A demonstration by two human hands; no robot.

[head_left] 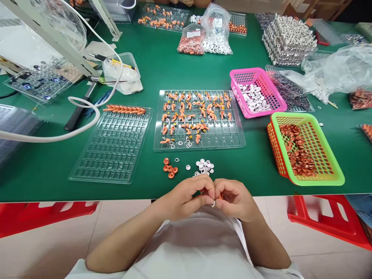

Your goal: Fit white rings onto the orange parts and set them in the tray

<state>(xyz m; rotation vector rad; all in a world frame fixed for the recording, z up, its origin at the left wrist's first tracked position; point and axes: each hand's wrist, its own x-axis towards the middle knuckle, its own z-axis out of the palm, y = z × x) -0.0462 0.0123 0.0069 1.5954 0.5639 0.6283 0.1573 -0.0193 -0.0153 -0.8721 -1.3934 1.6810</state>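
My left hand (193, 197) and my right hand (235, 198) meet at the table's front edge, fingertips pinched together. Between them shows a small white piece (213, 204), held by my left fingers, and a bit of orange (221, 197) at my right fingers. Just beyond lie a pile of white discs (205, 166), a single white disc (188, 167) and several orange round pieces (170, 168). Farther back, a clear compartment tray (223, 140) holds orange curved parts and several white rings near its front edge.
Left of the tray is another clear tray (106, 155) with a row of orange parts. A pink basket (270, 87) and a green basket (331, 155) stand to the right. A white cable (95, 116) arches over a hammer (77, 112). Bags (216, 31) lie at the back.
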